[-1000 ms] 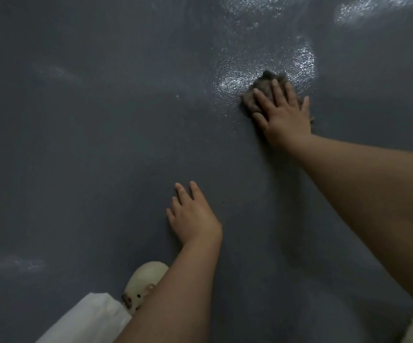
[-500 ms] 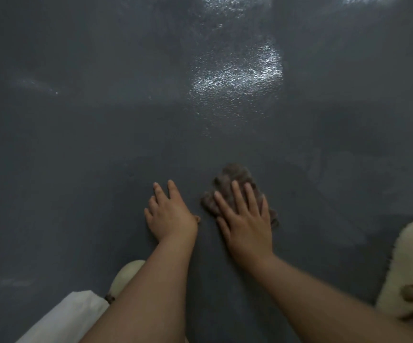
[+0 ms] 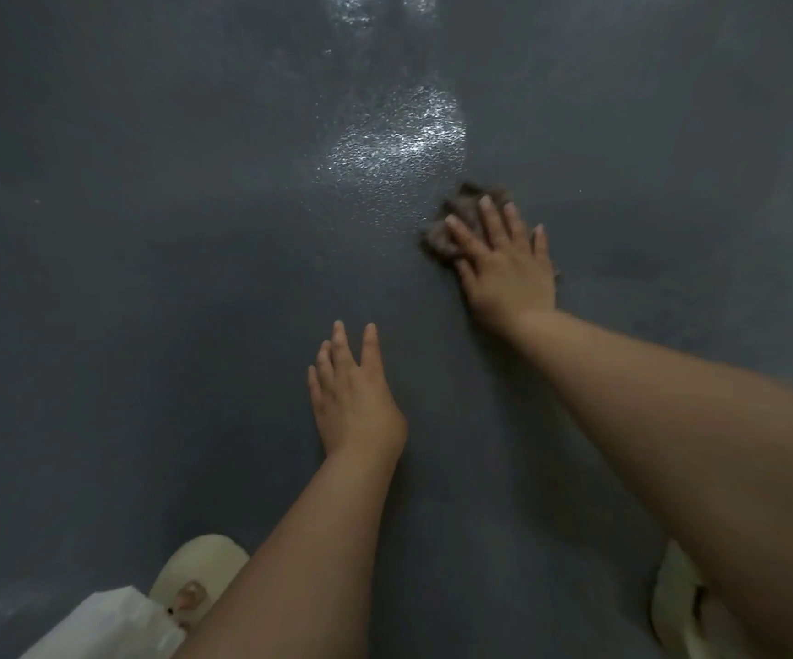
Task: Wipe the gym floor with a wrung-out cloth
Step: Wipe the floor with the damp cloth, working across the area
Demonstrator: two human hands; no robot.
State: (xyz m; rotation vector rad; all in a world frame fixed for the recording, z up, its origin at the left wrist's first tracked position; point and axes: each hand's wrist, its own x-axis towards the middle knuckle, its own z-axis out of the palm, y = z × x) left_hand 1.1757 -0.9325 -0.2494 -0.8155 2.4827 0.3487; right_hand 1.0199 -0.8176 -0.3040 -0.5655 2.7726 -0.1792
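- Since half a second before, the right hand (image 3: 504, 264) had pushed the cloth (image 3: 463, 221) forward and to the right, away from the left hand (image 3: 352, 397), which had stayed planted on the floor (image 3: 147, 230); the two hands had been side by side and were now well apart.
- No brand, label or writing could be read anywhere in the view.
- A glossy, wet-looking patch (image 3: 394, 140) shone on the dark grey floor just beyond and left of the cloth.
- A cream slipper (image 3: 195, 563) showed at the lower left, with a toe visible at its opening and a white trouser hem (image 3: 104, 625) just beside it; a second cream slipper (image 3: 675, 606) sat at the lower right, partly hidden behind the right forearm.
- Nothing stood between the hands and the floor ahead.
- The right hand lay flat with fingers straight and slightly spread, pressing the crumpled brownish-grey cloth onto the floor; only the far edge of the cloth showed past the fingertips.
- The left hand rested on the bare floor, fingers straight and close together, holding nothing.
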